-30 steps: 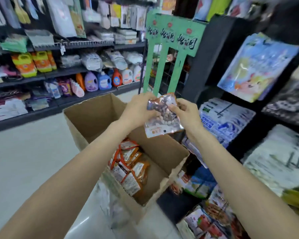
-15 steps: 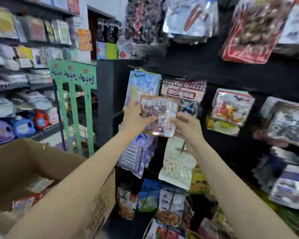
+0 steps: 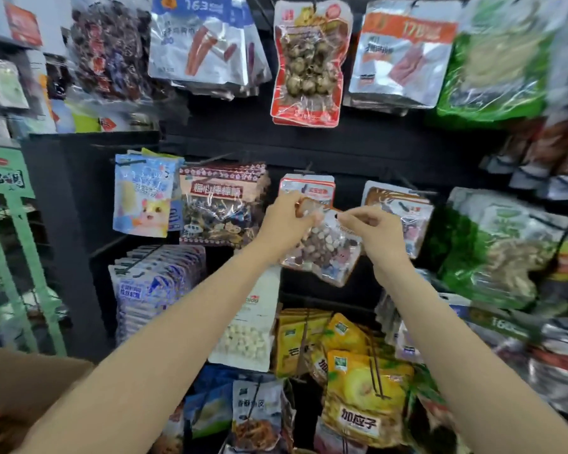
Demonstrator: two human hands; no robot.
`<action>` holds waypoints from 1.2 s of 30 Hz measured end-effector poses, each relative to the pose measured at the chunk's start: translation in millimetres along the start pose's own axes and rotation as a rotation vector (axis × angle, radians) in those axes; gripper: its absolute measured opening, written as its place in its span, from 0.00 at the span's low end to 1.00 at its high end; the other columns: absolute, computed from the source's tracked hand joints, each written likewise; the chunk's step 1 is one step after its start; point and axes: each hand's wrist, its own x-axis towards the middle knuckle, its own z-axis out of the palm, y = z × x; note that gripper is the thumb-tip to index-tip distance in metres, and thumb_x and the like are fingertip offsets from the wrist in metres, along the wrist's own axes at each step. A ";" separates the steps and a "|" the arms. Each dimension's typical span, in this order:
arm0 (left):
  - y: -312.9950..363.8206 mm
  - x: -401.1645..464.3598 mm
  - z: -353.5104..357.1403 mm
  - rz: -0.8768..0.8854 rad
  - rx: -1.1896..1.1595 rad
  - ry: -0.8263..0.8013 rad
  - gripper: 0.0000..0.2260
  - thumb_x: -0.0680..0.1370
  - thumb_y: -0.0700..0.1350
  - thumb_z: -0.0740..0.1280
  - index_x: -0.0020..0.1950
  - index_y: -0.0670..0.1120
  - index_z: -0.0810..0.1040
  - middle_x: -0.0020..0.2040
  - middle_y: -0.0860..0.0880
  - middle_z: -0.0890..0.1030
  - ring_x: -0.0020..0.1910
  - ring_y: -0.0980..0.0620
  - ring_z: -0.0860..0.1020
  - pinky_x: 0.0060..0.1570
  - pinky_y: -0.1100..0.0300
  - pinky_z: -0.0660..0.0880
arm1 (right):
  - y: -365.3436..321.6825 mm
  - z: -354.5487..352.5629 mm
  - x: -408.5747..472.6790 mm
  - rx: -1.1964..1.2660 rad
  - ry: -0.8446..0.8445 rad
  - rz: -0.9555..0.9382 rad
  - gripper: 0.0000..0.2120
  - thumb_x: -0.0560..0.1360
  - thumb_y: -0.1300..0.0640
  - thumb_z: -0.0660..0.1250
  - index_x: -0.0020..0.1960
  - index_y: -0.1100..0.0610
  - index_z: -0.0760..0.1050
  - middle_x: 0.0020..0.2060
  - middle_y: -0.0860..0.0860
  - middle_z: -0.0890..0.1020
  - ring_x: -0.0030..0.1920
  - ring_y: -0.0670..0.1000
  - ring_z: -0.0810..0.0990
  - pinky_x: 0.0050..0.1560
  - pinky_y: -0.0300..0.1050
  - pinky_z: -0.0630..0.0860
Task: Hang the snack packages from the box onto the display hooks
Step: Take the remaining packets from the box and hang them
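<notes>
A brown cardboard box (image 3: 30, 381) sits closest, at the bottom left corner, with only its flap showing. Two bare arms reach up over it toward a black wall of snacks.

Low down under the arms hang yellow bags (image 3: 364, 398) and a white bag of little round balls (image 3: 243, 335). A thick row of blue and white packs (image 3: 154, 283) hangs to the left of those.

Higher up, the left hand (image 3: 284, 224) and the right hand (image 3: 374, 232) hold one snack package (image 3: 325, 250) between them. It is clear, full of small brown and white bits, with an orange strip on top. The left fingers are curled round the top left corner. The right hand pinches the top edge with thumb and finger — the other fingers are curled in. The package hangs down from its top edge, long side running up and down, a bit tilted, bottom swung to the right.

Right behind its top is a red and white bag (image 3: 307, 190), partly hidden by the hands. A cat bag (image 3: 143, 198) and a dark candy bag (image 3: 222, 204) hang to the left — more bags hang above.
</notes>
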 end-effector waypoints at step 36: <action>55.2 55.7 122.2 0.046 0.063 -0.023 0.04 0.78 0.44 0.66 0.47 0.46 0.80 0.37 0.57 0.76 0.36 0.61 0.72 0.35 0.72 0.65 | 47.1 -107.5 66.9 -0.246 0.121 -0.157 0.04 0.75 0.60 0.68 0.43 0.56 0.80 0.42 0.47 0.80 0.43 0.40 0.75 0.35 0.22 0.67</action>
